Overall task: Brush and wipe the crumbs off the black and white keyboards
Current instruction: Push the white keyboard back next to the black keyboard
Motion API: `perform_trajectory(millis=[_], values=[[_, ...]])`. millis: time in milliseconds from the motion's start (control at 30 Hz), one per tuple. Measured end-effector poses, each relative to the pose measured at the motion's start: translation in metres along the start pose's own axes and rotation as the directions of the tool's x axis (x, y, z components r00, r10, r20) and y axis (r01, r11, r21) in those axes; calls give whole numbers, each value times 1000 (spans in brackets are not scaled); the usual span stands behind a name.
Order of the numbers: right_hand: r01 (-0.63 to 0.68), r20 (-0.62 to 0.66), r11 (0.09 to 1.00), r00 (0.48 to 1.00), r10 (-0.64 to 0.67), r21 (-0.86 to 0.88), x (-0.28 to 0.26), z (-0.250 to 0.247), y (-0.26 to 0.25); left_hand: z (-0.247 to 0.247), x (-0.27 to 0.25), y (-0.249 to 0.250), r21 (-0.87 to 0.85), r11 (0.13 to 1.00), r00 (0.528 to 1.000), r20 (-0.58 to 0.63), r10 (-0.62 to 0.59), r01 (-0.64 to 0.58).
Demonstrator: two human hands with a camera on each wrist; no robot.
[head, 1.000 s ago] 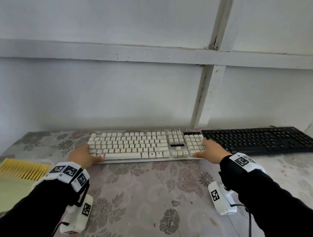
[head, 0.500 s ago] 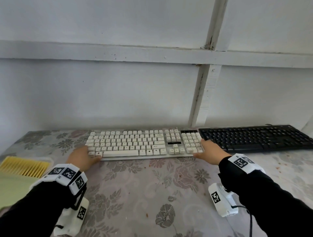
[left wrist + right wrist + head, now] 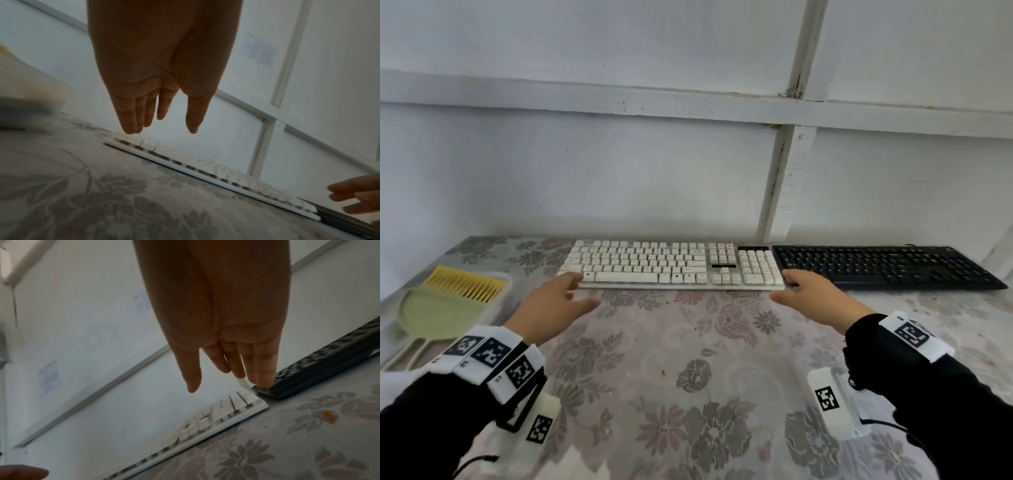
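Both hands hang slack-fingered, holding nothing: left hand (image 3: 551,308) at the white keyboard's (image 3: 671,267) front-left corner, right hand (image 3: 815,296) at its right end, beside the black keyboard (image 3: 887,267). These 2 keyboards line the floral table's (image 3: 688,394) back edge under a white-painted wall (image 3: 619,171).

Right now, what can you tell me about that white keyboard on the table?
The white keyboard is a full-size plastic board with raised cream keycaps, a number pad at its right end and a small dark strip above that pad. It lies flat on the flowered tablecloth near the wall, its right end close beside the black keyboard. The left hand and right hand hover open at its two near corners; neither grips it.
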State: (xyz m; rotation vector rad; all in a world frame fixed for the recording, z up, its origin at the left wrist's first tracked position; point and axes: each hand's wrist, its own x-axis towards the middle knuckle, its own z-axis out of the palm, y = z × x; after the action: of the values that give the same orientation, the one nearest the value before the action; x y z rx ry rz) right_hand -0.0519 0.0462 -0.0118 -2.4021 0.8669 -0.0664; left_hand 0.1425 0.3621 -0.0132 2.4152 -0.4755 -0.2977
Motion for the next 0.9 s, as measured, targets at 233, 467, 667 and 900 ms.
perform_trajectory(millis=[233,467,667,900], values=[[50,13,988,999,-53,147,-54,6,-20,-1,-55,-2,-88,995,996,68,60,-54],[185,63,970,978,-197,159,-99,30,-64,-16,-90,-19,-155,971,976,87,200,-185],[279,166,938,934,-315,207,-114,68,-128,-50,-99,-57,-199,945,962,24,270,-260],[362,227,908,886,-405,211,-97,135,-213,-111,-69,-117,10,975,971,-87,221,-221]])
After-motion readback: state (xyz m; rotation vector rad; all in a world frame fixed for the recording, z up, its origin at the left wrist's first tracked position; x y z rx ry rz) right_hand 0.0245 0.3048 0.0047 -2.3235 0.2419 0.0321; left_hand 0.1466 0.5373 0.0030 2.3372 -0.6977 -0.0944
